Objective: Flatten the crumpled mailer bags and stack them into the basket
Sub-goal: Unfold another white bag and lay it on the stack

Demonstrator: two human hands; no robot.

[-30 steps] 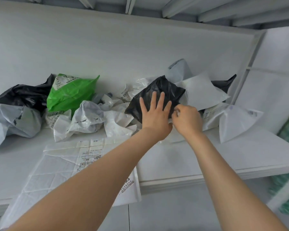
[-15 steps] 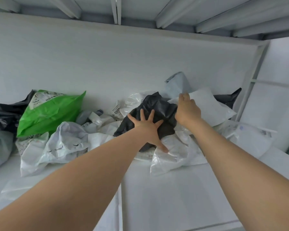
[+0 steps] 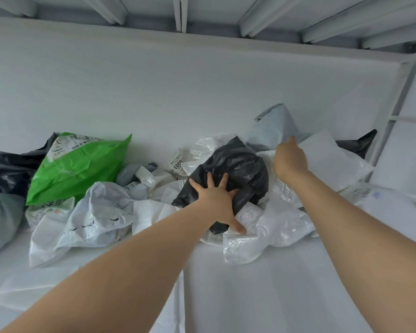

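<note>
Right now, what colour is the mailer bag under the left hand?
Black: the mailer bag under the left hand, seen in the head view.

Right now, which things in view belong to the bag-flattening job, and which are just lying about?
Job: crumpled black plastic mailer under the left hand; flat white mailer at the right hand; green plastic mailer; crumpled white printed mailer. No basket shows.
Lying about, fixtures only: white shelf board; grey overhead beams.
</note>
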